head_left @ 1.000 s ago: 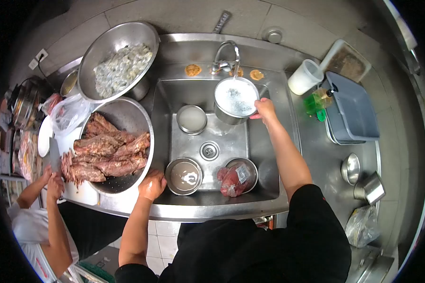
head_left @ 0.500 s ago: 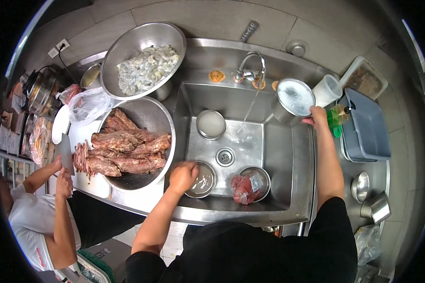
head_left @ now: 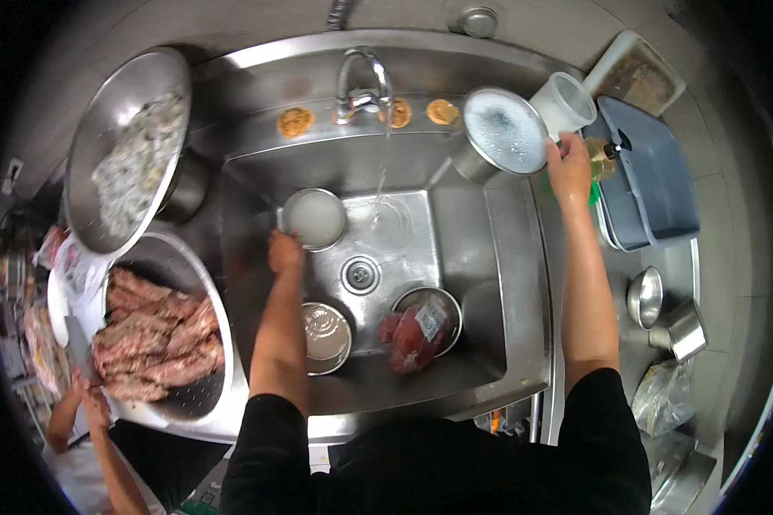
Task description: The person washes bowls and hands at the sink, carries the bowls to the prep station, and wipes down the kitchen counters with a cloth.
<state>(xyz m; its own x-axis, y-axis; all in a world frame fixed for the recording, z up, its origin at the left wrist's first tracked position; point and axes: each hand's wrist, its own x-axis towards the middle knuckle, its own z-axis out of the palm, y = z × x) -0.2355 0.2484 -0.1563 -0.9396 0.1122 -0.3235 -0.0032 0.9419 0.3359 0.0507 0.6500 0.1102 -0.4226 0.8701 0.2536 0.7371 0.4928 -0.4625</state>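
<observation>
My left hand [head_left: 286,251] is at the left rim of a small steel bowl of cloudy liquid [head_left: 314,219] in the sink; its fingertips are partly hidden and what they grip cannot be made out. At the sink's right back corner, my right hand [head_left: 569,167] is beside the rim of a steel pot of foamy water [head_left: 505,130], fingers near the edge. Water runs from the faucet [head_left: 364,90] into the sink [head_left: 468,253]. Below lie a bowl of murky water [head_left: 325,339] and a bowl [head_left: 448,322] with packaged red meat [head_left: 418,336].
Left are a tilted bowl of pale seafood [head_left: 137,163] and a bowl of meat strips [head_left: 159,339]. A co-worker's hands [head_left: 90,403] hold a knife [head_left: 78,343]. Right stand a plastic jug [head_left: 564,103], a grey tub [head_left: 653,180] and a small bowl [head_left: 645,296].
My left hand has reached forward from the sink's front left to the cloudy bowl. The foamy pot has moved right, away from under the faucet, with my right hand. The view has shifted.
</observation>
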